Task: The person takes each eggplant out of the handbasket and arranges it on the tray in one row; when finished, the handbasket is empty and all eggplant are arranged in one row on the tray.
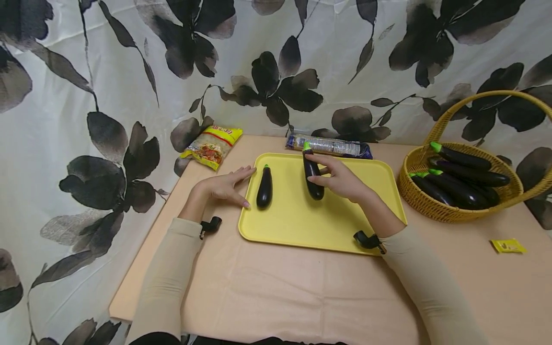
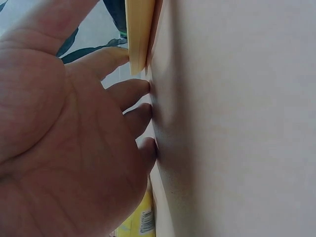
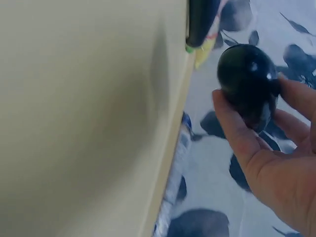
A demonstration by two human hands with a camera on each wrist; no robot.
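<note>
My right hand [image 1: 338,178] grips a dark purple eggplant [image 1: 312,175] with a bright green stem end, over the yellow tray [image 1: 293,235]. In the right wrist view this held eggplant [image 3: 248,81] shows its rounded end, raised off the tray surface, with thumb and fingers around its sides. A second eggplant [image 1: 265,188] lies on the left part of the tray, stem end pointing away from me. At the tray's left edge rests my left hand [image 1: 222,187], its fingers extended. The left wrist view shows its fingertips on the table beside the tray rim [image 2: 139,34].
A wicker basket [image 1: 414,191] with a tall handle stands right of the tray and holds several eggplants [image 1: 465,187]. Behind the tray lies a long blue-ended packet [image 1: 329,145]. A yellow food bag [image 1: 213,145] sits back left, a small yellow sachet [image 1: 509,246] at right.
</note>
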